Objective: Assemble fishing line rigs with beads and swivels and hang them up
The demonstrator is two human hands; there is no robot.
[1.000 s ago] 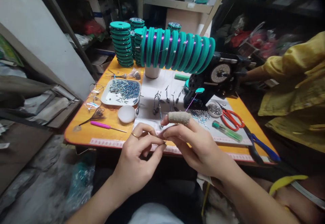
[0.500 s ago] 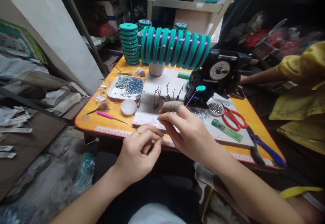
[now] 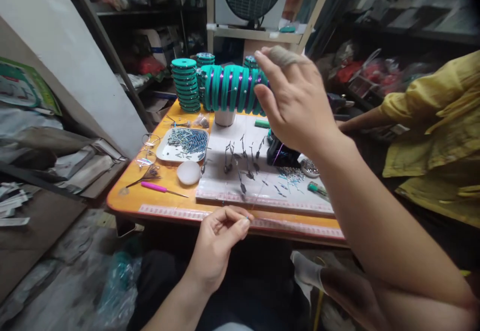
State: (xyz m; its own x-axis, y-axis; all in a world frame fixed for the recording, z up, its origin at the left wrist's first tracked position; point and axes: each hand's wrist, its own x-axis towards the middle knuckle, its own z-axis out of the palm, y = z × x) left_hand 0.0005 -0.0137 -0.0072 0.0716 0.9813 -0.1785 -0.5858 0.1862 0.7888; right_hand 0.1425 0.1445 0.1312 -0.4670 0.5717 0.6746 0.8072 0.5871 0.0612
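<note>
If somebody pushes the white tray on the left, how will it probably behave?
The white tray would likely slide rather than tip, being wide and shallow. Its small pieces might shift or roll, as they look slender and loose.

On your right hand (image 3: 296,98), you are wearing a finger wrap (image 3: 284,56) of matt, rough-looking cloth. Before you, the teal rings (image 3: 225,91) are showing a dull, foam-like surface, while the purple line (image 3: 231,82) between them is shining. The orange tabletop (image 3: 127,197) is presenting a smooth, slightly glossy finish; on it you are facing a tray (image 3: 165,152) of smooth white plastic and a tool (image 3: 154,187) pairing a pink plastic handle with a metal shaft. Nearby, the yellow sleeve (image 3: 408,103) is displaying creased, matt cloth, and the clear plastic bag (image 3: 118,291) is gleaming, crinkled
</note>
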